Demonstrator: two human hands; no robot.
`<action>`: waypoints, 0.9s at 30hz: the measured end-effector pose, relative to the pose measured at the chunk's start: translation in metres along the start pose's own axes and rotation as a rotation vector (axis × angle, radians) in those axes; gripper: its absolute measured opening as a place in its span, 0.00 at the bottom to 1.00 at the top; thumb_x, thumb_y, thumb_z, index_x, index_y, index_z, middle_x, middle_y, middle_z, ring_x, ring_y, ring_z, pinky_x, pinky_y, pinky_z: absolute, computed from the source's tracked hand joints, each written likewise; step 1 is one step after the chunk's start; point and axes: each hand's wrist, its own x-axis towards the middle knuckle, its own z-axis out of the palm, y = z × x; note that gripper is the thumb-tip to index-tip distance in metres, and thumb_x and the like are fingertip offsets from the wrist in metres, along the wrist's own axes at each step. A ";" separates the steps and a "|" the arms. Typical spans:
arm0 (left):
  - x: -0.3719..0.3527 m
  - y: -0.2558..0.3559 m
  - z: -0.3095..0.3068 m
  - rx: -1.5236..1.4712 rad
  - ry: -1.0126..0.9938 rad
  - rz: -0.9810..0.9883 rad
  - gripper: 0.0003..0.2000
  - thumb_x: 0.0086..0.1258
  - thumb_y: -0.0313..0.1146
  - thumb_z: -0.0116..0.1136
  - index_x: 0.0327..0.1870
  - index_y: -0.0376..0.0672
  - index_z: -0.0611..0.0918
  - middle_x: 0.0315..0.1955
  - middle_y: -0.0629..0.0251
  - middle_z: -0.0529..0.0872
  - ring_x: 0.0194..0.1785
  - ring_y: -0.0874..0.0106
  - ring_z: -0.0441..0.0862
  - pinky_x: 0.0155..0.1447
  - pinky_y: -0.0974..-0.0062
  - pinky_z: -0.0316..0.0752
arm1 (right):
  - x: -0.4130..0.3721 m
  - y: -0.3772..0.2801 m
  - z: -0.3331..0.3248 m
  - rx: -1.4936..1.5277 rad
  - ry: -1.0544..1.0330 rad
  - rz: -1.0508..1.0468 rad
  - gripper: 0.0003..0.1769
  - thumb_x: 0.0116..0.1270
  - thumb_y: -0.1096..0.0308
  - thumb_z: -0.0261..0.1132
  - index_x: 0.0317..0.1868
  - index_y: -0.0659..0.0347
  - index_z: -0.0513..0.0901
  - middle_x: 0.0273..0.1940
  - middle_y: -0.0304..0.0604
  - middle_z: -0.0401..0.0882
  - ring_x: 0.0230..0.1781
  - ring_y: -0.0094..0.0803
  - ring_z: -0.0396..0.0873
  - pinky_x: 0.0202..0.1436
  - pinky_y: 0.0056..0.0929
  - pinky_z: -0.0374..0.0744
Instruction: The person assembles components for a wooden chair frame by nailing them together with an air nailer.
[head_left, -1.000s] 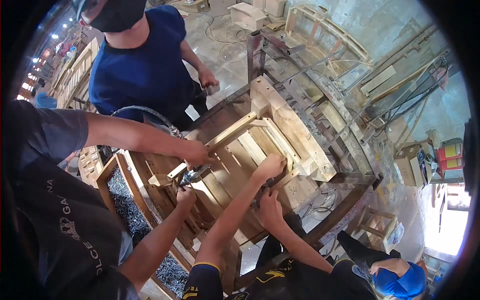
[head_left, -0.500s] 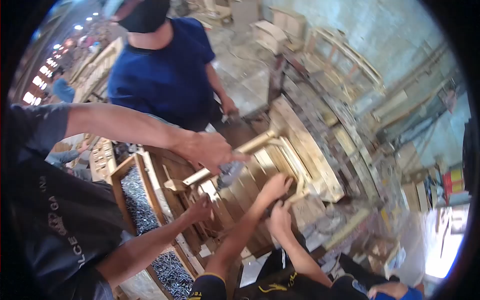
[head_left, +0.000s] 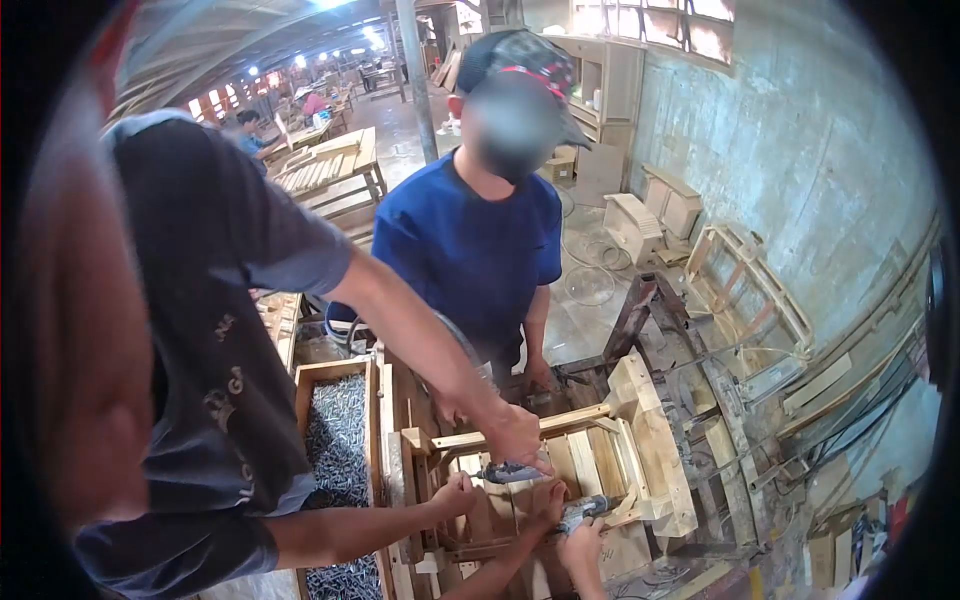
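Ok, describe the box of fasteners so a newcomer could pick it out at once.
Find the person in the blue shirt and the pale wooden frame in front of them. Left of that frame sits an open wooden box. It alone holds a heap of small silvery fasteners.

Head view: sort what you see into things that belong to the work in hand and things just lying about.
In the work: frame; left hand on it; right hand by a grey tool; co-worker's tool; nail box.
Lying about: spare frames; cabinets; hose.
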 end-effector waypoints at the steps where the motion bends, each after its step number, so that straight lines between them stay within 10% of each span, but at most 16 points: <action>1: 0.009 -0.005 -0.004 0.001 0.038 -0.004 0.15 0.72 0.39 0.49 0.29 0.40 0.82 0.25 0.61 0.83 0.30 0.66 0.79 0.38 0.67 0.73 | 0.005 0.011 0.013 -0.041 0.104 -0.039 0.27 0.54 0.73 0.67 0.53 0.78 0.72 0.57 0.71 0.67 0.49 0.65 0.79 0.52 0.53 0.80; 3: -0.029 -0.013 -0.007 0.011 -0.027 -0.061 0.17 0.73 0.42 0.47 0.30 0.41 0.83 0.26 0.61 0.84 0.32 0.63 0.80 0.40 0.64 0.74 | 0.009 0.023 0.027 0.033 0.044 -0.076 0.13 0.56 0.67 0.69 0.37 0.69 0.82 0.39 0.67 0.79 0.49 0.62 0.78 0.56 0.51 0.77; 8: -0.019 -0.034 0.040 0.227 0.167 -0.265 0.20 0.75 0.46 0.46 0.47 0.36 0.82 0.41 0.48 0.86 0.47 0.52 0.82 0.55 0.55 0.73 | -0.002 0.025 0.015 0.069 0.187 -0.164 0.21 0.55 0.67 0.72 0.46 0.69 0.79 0.42 0.67 0.80 0.47 0.63 0.78 0.53 0.51 0.77; 10: -0.038 -0.046 0.029 0.124 0.178 -0.437 0.21 0.76 0.45 0.45 0.55 0.37 0.80 0.42 0.50 0.85 0.49 0.57 0.81 0.58 0.60 0.72 | -0.018 0.052 0.009 0.109 0.176 -0.292 0.28 0.56 0.70 0.72 0.56 0.71 0.75 0.40 0.59 0.82 0.39 0.45 0.82 0.39 0.40 0.81; 12: -0.075 0.021 -0.004 -0.193 0.219 -0.290 0.16 0.69 0.33 0.47 0.48 0.33 0.83 0.33 0.61 0.87 0.33 0.71 0.80 0.40 0.68 0.75 | -0.052 0.066 -0.012 0.494 -0.056 -0.208 0.35 0.53 0.71 0.73 0.61 0.74 0.71 0.46 0.58 0.81 0.44 0.42 0.81 0.42 0.35 0.81; 13: -0.088 0.057 -0.022 -0.453 0.084 -0.544 0.15 0.75 0.31 0.44 0.55 0.33 0.79 0.36 0.58 0.88 0.29 0.77 0.77 0.34 0.78 0.72 | -0.071 0.065 -0.032 0.706 -0.194 -0.074 0.41 0.49 0.71 0.74 0.64 0.76 0.68 0.51 0.60 0.79 0.50 0.44 0.81 0.50 0.34 0.81; 20: -0.192 0.102 -0.030 -0.610 -0.150 -0.632 0.15 0.80 0.31 0.44 0.58 0.31 0.76 0.38 0.53 0.89 0.35 0.73 0.84 0.38 0.74 0.79 | -0.147 0.079 -0.127 1.151 -0.331 -0.228 0.42 0.48 0.77 0.76 0.65 0.70 0.68 0.54 0.50 0.76 0.39 0.28 0.80 0.28 0.23 0.78; 25: -0.243 0.071 0.014 -0.329 -0.285 -0.211 0.15 0.78 0.31 0.47 0.56 0.27 0.77 0.42 0.47 0.87 0.45 0.64 0.87 0.50 0.70 0.82 | -0.142 0.102 -0.167 0.351 -0.238 -0.318 0.38 0.43 0.68 0.69 0.58 0.72 0.72 0.46 0.57 0.81 0.48 0.41 0.80 0.53 0.36 0.78; 27: -0.240 0.104 0.026 -0.957 -0.139 -0.699 0.15 0.79 0.31 0.46 0.54 0.26 0.77 0.42 0.46 0.87 0.45 0.62 0.86 0.50 0.70 0.83 | -0.127 0.130 -0.158 0.371 -0.278 -0.241 0.35 0.43 0.68 0.69 0.55 0.72 0.74 0.40 0.58 0.81 0.42 0.43 0.82 0.50 0.36 0.79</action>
